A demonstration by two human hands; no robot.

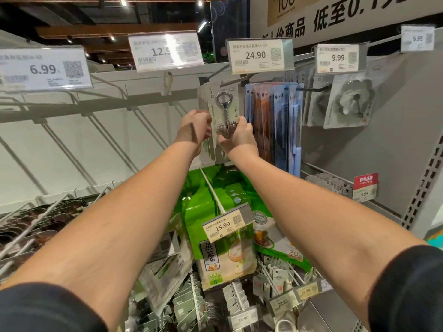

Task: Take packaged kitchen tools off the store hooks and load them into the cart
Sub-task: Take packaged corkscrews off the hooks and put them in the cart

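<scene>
Two hands are up at the far hook under the 24.90 price tag (260, 56), both working the front corkscrew package (221, 109) of the stack that hangs there. Your right hand (239, 137) grips the lower part of that card, thumb across the front just below the metal corkscrew, fingers curled behind. Your left hand (195, 127) is curled against the left edge of the same stack; it looks to be pinching the cards, though whether it has the front one or those behind it you cannot tell from here.

Expect a stiff, flat card with a heavy lump of metal low on its face, so the pack should feel bottom-heavy and want to swing. The plastic front is probably slick. Hold it by the card edges around the tool, where your right hand already is, not by the thin top strip with the hang hole, which could tear. Slide it straight toward you along the hook (215, 73) and keep the neighbours back with the left.

No cart shows in view. To the right hang blue packages (285, 121), well clear of your grip.
</scene>
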